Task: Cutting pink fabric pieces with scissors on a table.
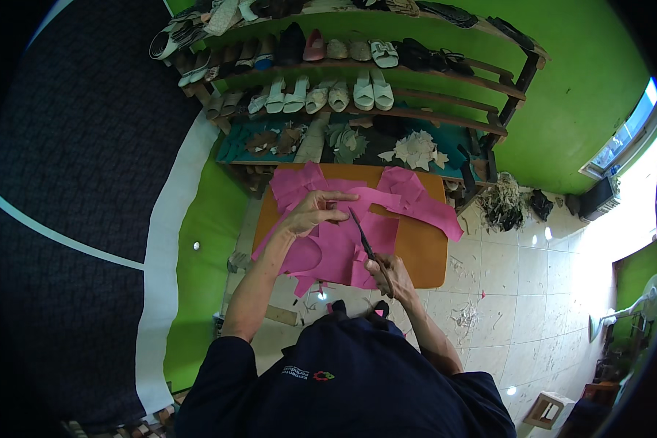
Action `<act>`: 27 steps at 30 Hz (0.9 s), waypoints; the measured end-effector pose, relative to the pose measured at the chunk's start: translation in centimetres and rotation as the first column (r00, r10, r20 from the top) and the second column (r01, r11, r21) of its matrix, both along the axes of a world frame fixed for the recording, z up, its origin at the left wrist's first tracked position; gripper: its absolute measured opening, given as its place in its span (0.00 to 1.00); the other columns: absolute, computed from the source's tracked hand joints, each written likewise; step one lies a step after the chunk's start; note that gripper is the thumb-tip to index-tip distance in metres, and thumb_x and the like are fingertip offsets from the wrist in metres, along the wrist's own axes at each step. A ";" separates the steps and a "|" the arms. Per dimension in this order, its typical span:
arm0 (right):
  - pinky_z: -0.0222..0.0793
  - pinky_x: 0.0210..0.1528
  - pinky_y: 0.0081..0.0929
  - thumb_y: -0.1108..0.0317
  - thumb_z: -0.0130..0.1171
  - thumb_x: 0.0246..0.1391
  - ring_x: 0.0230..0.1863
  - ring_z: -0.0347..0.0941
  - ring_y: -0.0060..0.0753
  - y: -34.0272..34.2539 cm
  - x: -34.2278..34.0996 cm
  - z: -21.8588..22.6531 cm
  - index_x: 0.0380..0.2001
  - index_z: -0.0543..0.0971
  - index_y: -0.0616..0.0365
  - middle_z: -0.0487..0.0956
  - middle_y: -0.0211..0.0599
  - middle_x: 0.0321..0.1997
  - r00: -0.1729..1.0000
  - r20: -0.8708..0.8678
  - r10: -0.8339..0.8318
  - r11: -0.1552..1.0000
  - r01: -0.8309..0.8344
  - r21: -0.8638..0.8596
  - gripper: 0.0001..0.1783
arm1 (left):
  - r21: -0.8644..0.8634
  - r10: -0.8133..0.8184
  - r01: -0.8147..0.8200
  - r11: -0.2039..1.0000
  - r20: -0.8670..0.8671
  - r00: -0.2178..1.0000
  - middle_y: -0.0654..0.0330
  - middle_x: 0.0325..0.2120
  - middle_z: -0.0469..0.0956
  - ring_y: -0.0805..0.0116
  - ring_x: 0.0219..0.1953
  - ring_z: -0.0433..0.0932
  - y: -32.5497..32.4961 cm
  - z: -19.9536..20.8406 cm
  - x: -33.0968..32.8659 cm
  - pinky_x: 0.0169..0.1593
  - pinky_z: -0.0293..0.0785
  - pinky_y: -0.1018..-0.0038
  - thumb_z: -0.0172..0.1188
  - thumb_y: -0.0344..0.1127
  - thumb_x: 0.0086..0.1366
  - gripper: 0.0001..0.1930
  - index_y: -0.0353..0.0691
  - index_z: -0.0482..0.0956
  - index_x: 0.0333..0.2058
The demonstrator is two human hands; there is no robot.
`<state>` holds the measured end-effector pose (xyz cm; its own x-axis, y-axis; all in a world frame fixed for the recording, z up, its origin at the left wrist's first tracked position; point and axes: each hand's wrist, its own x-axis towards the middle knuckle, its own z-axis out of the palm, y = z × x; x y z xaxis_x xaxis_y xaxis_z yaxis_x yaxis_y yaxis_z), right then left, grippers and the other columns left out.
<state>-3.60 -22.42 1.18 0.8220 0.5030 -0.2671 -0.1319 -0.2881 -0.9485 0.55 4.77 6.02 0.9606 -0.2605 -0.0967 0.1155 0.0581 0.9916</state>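
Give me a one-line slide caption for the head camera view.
Right hand runs scissors through pink sheet held flat by left hand.

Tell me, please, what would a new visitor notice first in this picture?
First, the bright pink sheet material spread over the orange table at the centre, where the left hand presses it flat and the right hand holds dark scissors with the blades on the sheet. Behind the table, wooden shelves against the green wall carry rows of sandals, mostly white. Offcuts litter the pale tiled floor on the right.
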 end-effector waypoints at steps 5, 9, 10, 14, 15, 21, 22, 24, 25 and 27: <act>0.62 0.17 0.27 0.31 0.61 0.53 0.16 0.65 0.21 0.3 -0.1 0.8 0.25 0.75 0.64 0.65 0.27 0.14 0.992 -0.119 0.031 0.997 -0.022 0.075 0.39 | -0.037 -0.072 0.071 0.997 -0.029 0.997 0.65 0.46 0.81 0.81 0.34 0.77 -0.6 0.6 -0.3 0.40 0.77 0.81 0.65 0.22 0.58 0.26 0.42 0.78 0.58; 0.63 0.17 0.27 0.28 0.56 0.54 0.16 0.64 0.21 0.7 0.0 -0.2 0.25 0.72 0.62 0.65 0.27 0.15 0.994 -0.092 0.061 0.991 -0.050 0.122 0.40 | -0.008 -0.069 0.070 0.998 0.017 0.997 0.59 0.57 0.76 0.78 0.35 0.80 -1.2 0.5 -0.5 0.41 0.81 0.77 0.65 0.22 0.57 0.26 0.39 0.78 0.57; 0.63 0.17 0.27 0.27 0.55 0.54 0.15 0.64 0.21 0.7 0.0 -0.4 0.25 0.72 0.62 0.64 0.26 0.15 0.994 -0.090 0.057 0.992 -0.046 0.120 0.40 | -0.014 -0.076 0.075 0.997 -0.006 0.997 0.61 0.58 0.74 0.79 0.36 0.79 -1.1 0.6 -0.6 0.41 0.79 0.78 0.66 0.22 0.57 0.27 0.40 0.78 0.58; 0.63 0.17 0.26 0.28 0.56 0.55 0.15 0.64 0.21 0.3 0.1 -0.3 0.25 0.72 0.60 0.63 0.25 0.15 0.989 -0.120 0.083 0.990 -0.068 0.124 0.39 | -0.016 -0.093 0.092 0.996 -0.019 0.996 0.64 0.59 0.72 0.80 0.37 0.78 -1.1 0.5 -0.7 0.40 0.78 0.79 0.66 0.21 0.57 0.28 0.41 0.77 0.59; 0.62 0.16 0.26 0.29 0.56 0.55 0.15 0.63 0.20 0.4 0.0 -0.2 0.25 0.71 0.59 0.63 0.25 0.15 0.989 -0.126 0.072 0.991 -0.057 0.118 0.38 | -0.019 -0.091 0.091 0.996 -0.017 0.996 0.64 0.59 0.72 0.80 0.37 0.78 -1.1 0.4 -0.7 0.40 0.78 0.79 0.66 0.21 0.57 0.28 0.41 0.77 0.59; 0.60 0.15 0.25 0.30 0.59 0.54 0.14 0.62 0.19 0.2 0.0 -0.2 0.23 0.69 0.56 0.62 0.23 0.14 0.987 -0.155 0.040 0.989 -0.017 0.145 0.35 | -0.035 -0.024 0.023 0.999 -0.021 0.999 0.64 0.58 0.74 0.80 0.36 0.79 -1.6 0.7 -1.1 0.39 0.78 0.79 0.66 0.21 0.57 0.28 0.41 0.77 0.58; 0.60 0.15 0.24 0.31 0.60 0.53 0.14 0.62 0.19 0.2 0.0 -0.2 0.23 0.69 0.55 0.62 0.23 0.14 0.986 -0.161 0.035 0.987 -0.008 0.163 0.35 | -0.049 -0.015 0.013 0.999 -0.032 0.999 0.65 0.56 0.76 0.80 0.36 0.79 -1.7 0.7 -1.2 0.40 0.79 0.79 0.66 0.21 0.57 0.28 0.41 0.78 0.58; 0.59 0.15 0.24 0.30 0.61 0.53 0.14 0.61 0.18 0.2 -0.1 -0.2 0.23 0.69 0.55 0.62 0.23 0.14 0.987 -0.157 0.025 0.988 0.000 0.155 0.35 | -0.065 -0.005 0.002 0.998 -0.043 0.999 0.65 0.54 0.77 0.80 0.35 0.79 -1.8 0.8 -1.4 0.41 0.79 0.80 0.67 0.21 0.57 0.28 0.42 0.78 0.58; 0.58 0.15 0.23 0.30 0.61 0.52 0.13 0.61 0.18 0.2 -0.1 -0.2 0.23 0.69 0.55 0.62 0.23 0.14 0.988 -0.153 0.015 0.989 0.008 0.147 0.36 | -0.077 0.017 -0.020 0.997 -0.034 0.999 0.65 0.52 0.78 0.79 0.35 0.80 -1.9 0.8 -1.5 0.41 0.80 0.80 0.67 0.21 0.57 0.27 0.42 0.78 0.57; 0.57 0.14 0.23 0.30 0.61 0.52 0.13 0.60 0.17 0.2 -0.3 -0.2 0.23 0.69 0.55 0.63 0.22 0.14 0.988 -0.157 0.011 0.988 0.013 0.152 0.36 | -0.091 0.040 -0.042 0.995 -0.026 0.999 0.65 0.51 0.80 0.79 0.35 0.80 -1.9 0.4 -1.5 0.42 0.80 0.80 0.67 0.21 0.57 0.27 0.43 0.78 0.57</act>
